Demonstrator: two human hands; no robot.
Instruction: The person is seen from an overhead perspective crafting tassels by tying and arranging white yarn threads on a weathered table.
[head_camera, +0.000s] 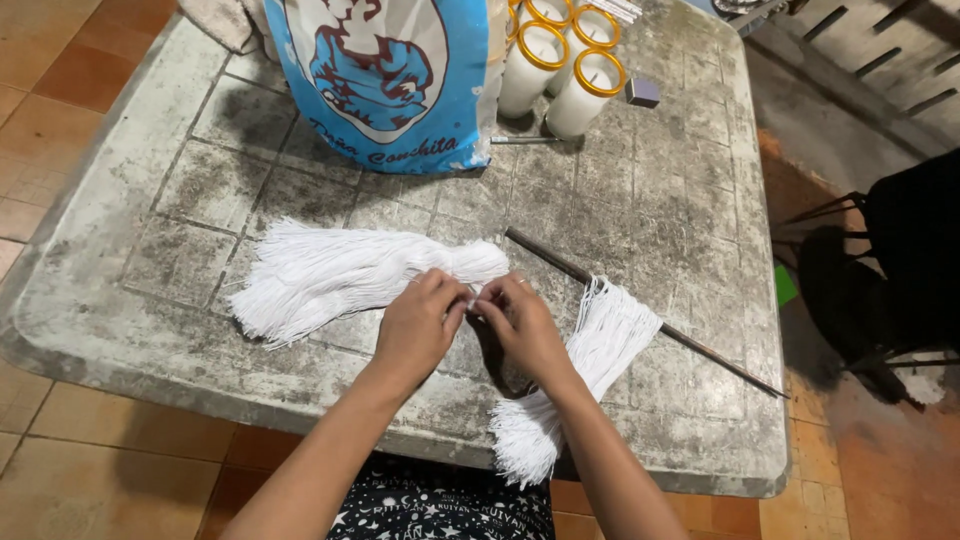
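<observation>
Here the left hand (418, 325) and right hand (522, 325) meet fingertip to fingertip, pinching white thread at the end of the large string bundle (340, 275) mid-table. A second bundle (575, 380) overhangs the stone table's (140, 290) near edge, under a thin rod (640, 310). Bare tabletop lies at left.

Worktop (660, 190): large bundle of strings (340, 275) near its front left; smaller bundle of strings (590, 370) to the right, hanging over the front edge. Thin rod (700, 350) lies slantwise across the smaller bundle's top. Both hands (470, 325) meet between the bundles. Behind: bag (390, 80), with candle jars (575, 65) just beside it at right, small box (642, 92) beyond.
</observation>
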